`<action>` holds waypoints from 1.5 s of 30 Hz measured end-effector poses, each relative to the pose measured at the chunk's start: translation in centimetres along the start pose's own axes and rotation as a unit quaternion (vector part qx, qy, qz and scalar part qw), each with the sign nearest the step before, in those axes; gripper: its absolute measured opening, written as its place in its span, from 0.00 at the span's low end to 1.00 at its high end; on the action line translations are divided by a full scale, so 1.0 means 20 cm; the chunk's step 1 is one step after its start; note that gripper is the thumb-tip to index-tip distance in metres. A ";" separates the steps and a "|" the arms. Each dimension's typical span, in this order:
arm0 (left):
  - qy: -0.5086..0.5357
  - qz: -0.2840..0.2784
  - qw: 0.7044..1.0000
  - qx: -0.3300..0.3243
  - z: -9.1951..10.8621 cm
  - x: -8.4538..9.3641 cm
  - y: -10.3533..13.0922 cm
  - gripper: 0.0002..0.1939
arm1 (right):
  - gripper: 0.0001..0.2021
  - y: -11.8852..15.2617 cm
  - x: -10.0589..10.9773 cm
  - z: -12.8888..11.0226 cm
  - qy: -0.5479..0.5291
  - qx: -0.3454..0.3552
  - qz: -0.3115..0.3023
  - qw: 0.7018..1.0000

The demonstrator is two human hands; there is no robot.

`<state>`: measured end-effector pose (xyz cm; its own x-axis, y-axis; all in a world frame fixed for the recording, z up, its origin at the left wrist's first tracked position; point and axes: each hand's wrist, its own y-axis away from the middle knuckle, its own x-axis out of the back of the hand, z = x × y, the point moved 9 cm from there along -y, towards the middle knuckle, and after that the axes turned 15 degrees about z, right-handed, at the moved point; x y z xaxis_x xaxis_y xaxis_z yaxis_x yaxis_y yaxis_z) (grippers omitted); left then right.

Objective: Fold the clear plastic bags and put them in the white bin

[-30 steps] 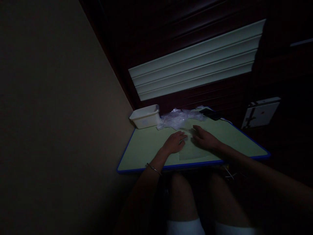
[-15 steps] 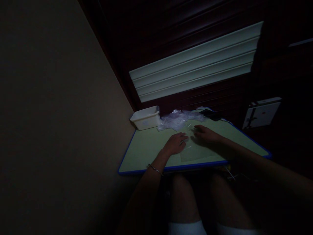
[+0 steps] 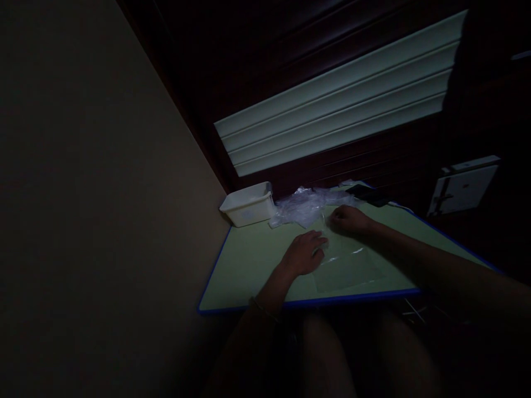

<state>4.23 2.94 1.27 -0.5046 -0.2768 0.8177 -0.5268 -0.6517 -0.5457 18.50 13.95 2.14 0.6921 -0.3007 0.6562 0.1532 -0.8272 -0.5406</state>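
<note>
A clear plastic sheet or bag [image 3: 348, 272] is lying on the pale green tabletop [image 3: 244, 276], towards the near blue edge, with thin glints showing along its folds. The left hand [image 3: 303, 253] is hanging over or resting at the sheet's left side, its fingers parted and slightly bent; whether the fingertips are pressing on the plastic, I cannot tell. The right hand [image 3: 349, 220] is sitting farther back near the sheet's far end, its fingers bent inward beside a bit of shiny film; whether they are gripping it is too dark to tell. The two hands are standing apart, with a small gap between them. Behind them, a heap of crumpled clear plastic [image 3: 302, 207] is spreading along the back, just beside a white tub [image 3: 251, 210] at the left corner. A dark flat object [image 3: 367, 195] is lying at the back right, a white cable [image 3: 399, 206] trailing near it. Beyond the tabletop, a white box [image 3: 464, 190] is standing in shadow at the right.
</note>
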 end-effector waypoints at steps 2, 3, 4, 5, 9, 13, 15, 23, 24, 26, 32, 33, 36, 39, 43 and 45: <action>-0.002 -0.002 1.000 0.002 0.00 0.00 0.00 0.21 | 0.15 0.01 0.00 0.00 -0.019 -0.004 -0.013 1.000; -0.002 -0.004 1.000 0.001 0.00 0.00 0.00 0.22 | 0.15 0.02 0.01 -0.01 -0.029 -0.005 -0.018 0.999; -0.003 -0.004 1.000 0.000 0.00 0.00 0.00 0.22 | 0.15 0.03 0.01 -0.02 -0.037 -0.005 -0.021 0.999; -0.003 -0.004 1.000 -0.001 0.00 0.00 0.01 0.22 | 0.14 0.03 0.02 -0.03 -0.048 -0.005 -0.021 0.999; 0.001 -0.005 1.000 -0.001 0.00 -0.01 0.01 0.22 | 0.11 0.06 0.06 -0.11 -0.087 0.003 -0.022 0.996; 0.003 -0.004 1.000 -0.002 0.01 0.00 0.01 0.21 | 0.11 0.09 0.08 -0.20 -0.069 0.058 -0.023 0.996; 0.003 -0.004 1.000 -0.004 0.01 0.00 0.01 0.21 | 0.11 0.11 0.08 -0.23 -0.060 0.080 -0.027 0.995; -0.014 -0.004 1.000 0.000 0.01 0.00 0.00 0.21 | 0.17 0.17 0.09 -0.31 -0.104 0.100 -0.112 0.983; -0.014 -0.005 1.000 0.001 0.01 0.00 0.00 0.22 | 0.18 0.17 0.10 -0.30 -0.111 0.090 -0.109 0.984; -0.014 -0.006 1.000 0.002 0.00 0.00 0.01 0.22 | 0.20 0.15 0.13 -0.27 -0.127 0.065 -0.082 0.986; -0.013 -0.012 1.000 0.000 0.00 0.00 0.01 0.22 | 0.17 0.11 0.11 -0.19 -0.143 0.044 -0.041 0.988; -0.012 -0.014 1.000 0.001 0.00 -0.01 0.01 0.22 | 0.17 0.11 0.10 -0.18 -0.143 0.042 -0.044 0.988; -0.009 -0.013 1.000 0.001 0.00 -0.01 0.01 0.22 | 0.16 0.12 0.09 -0.18 -0.153 0.041 -0.058 0.986; 0.000 0.001 1.000 -0.004 0.01 0.01 0.00 0.22 | 0.15 0.13 0.08 -0.19 -0.155 0.041 -0.078 0.984; -0.004 0.031 1.000 0.003 0.01 0.05 0.00 0.23 | 0.14 0.13 0.08 -0.20 -0.153 0.035 -0.084 0.984; -0.005 0.045 0.999 0.001 0.02 0.07 0.00 0.24 | 0.14 0.13 0.09 -0.20 -0.143 0.036 -0.082 0.986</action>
<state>3.86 2.31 2.46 -0.5424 -0.3417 0.7675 -0.4790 -0.6247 -0.6167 17.27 9.39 4.08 0.8229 -0.0119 0.5681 0.3212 -0.8150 -0.4823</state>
